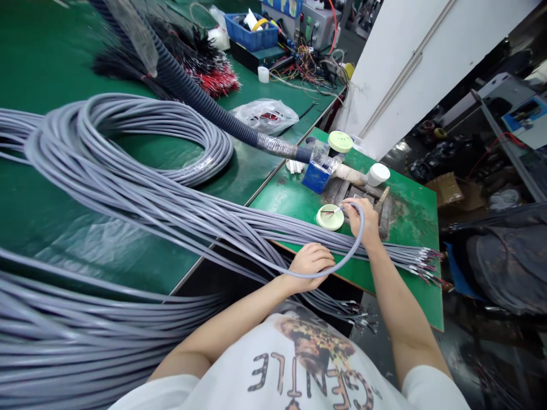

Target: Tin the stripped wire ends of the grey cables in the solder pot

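Observation:
My right hand [363, 219] pinches a grey cable [358, 242] close to its stripped end. That end's thin coloured wires reach into a small round pale-green tub [330, 217] on the bench. From my fingers the cable bends in a loop back towards my left hand [311, 262]. My left hand is curled over the grey cables at the bench's front edge, fingers together; its fingertips are partly hidden. Beneath both hands runs a bundle of grey cables [294, 228], whose stripped ends [423, 265] fan out to the right.
A large cable coil [171, 176] covers the left table, and more cables [85, 336] hang in front. A ribbed hose [205, 108] crosses to a blue box [316, 176]. White [378, 174] and green-lidded [341, 141] tubs stand behind a wooden-handled tool [382, 199].

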A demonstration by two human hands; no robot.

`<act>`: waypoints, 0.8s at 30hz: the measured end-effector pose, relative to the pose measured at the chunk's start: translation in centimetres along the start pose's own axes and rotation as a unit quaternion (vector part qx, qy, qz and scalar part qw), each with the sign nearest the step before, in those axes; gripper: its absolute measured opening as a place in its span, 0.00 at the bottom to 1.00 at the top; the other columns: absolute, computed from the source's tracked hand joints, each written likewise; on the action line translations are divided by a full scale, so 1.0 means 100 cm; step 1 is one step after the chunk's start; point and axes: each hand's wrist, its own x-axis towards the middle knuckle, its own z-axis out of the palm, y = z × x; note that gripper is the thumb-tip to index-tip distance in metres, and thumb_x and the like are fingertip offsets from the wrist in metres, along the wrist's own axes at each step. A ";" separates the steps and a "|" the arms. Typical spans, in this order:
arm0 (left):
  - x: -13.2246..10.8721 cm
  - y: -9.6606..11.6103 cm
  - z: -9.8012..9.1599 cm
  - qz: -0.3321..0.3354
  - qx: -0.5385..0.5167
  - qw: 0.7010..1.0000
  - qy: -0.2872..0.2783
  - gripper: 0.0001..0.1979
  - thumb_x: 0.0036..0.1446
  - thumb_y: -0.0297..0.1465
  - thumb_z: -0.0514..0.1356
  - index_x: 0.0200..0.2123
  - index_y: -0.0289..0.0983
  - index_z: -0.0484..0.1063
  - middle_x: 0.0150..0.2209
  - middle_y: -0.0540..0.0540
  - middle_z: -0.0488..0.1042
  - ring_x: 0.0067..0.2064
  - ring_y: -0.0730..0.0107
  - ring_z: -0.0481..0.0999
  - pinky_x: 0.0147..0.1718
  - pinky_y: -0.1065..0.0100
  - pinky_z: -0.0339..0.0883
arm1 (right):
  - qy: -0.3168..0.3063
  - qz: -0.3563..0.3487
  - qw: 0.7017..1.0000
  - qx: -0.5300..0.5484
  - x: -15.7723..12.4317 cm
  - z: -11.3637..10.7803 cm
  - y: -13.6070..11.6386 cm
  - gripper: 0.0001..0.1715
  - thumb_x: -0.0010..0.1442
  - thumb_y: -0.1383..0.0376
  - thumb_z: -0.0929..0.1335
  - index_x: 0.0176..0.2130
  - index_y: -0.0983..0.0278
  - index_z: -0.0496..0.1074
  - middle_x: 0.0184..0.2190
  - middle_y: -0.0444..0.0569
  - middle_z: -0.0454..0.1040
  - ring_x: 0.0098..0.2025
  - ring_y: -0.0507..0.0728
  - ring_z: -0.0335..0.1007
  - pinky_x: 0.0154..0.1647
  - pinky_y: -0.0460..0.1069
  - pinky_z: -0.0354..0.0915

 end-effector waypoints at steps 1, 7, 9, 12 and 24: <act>-0.001 -0.001 0.002 -0.003 0.005 1.000 -0.004 0.10 0.58 0.30 0.57 0.43 0.39 0.73 0.42 0.44 0.78 0.48 0.63 0.73 0.51 0.57 0.63 | -0.003 -0.003 1.000 -0.004 0.000 0.001 0.001 0.11 0.64 0.58 0.64 0.40 0.57 0.75 0.37 0.47 0.78 0.43 0.59 0.69 0.48 0.56 0.63; -0.003 -0.002 0.008 -0.011 0.028 0.999 -0.018 0.10 0.58 0.30 0.56 0.43 0.39 0.73 0.41 0.46 0.78 0.49 0.65 0.73 0.51 0.59 0.61 | -0.007 -0.006 1.000 -0.014 0.000 0.004 0.003 0.11 0.65 0.59 0.64 0.41 0.58 0.75 0.37 0.46 0.78 0.42 0.58 0.69 0.48 0.55 0.62; -0.002 -0.001 0.007 -0.011 0.032 0.999 -0.021 0.10 0.58 0.30 0.56 0.43 0.39 0.73 0.42 0.46 0.78 0.49 0.65 0.73 0.51 0.59 0.61 | -0.005 -0.006 1.000 -0.012 0.000 0.002 0.001 0.11 0.64 0.58 0.64 0.40 0.58 0.75 0.37 0.47 0.77 0.42 0.58 0.69 0.48 0.55 0.63; 0.000 0.000 0.004 -0.016 0.033 0.999 -0.033 0.10 0.58 0.30 0.56 0.43 0.39 0.73 0.42 0.45 0.79 0.50 0.65 0.73 0.52 0.59 0.60 | 0.023 -0.008 1.000 -0.012 0.002 -0.010 -0.005 0.12 0.64 0.58 0.64 0.40 0.58 0.75 0.38 0.47 0.77 0.43 0.59 0.70 0.49 0.56 0.63; 0.001 0.004 0.000 -0.021 0.037 0.998 -0.048 0.09 0.59 0.29 0.56 0.41 0.39 0.74 0.41 0.46 0.79 0.49 0.65 0.73 0.51 0.60 0.60 | 0.085 0.024 0.983 -0.163 0.024 -0.058 0.057 0.12 0.64 0.59 0.63 0.39 0.60 0.74 0.36 0.49 0.77 0.42 0.60 0.68 0.45 0.55 0.60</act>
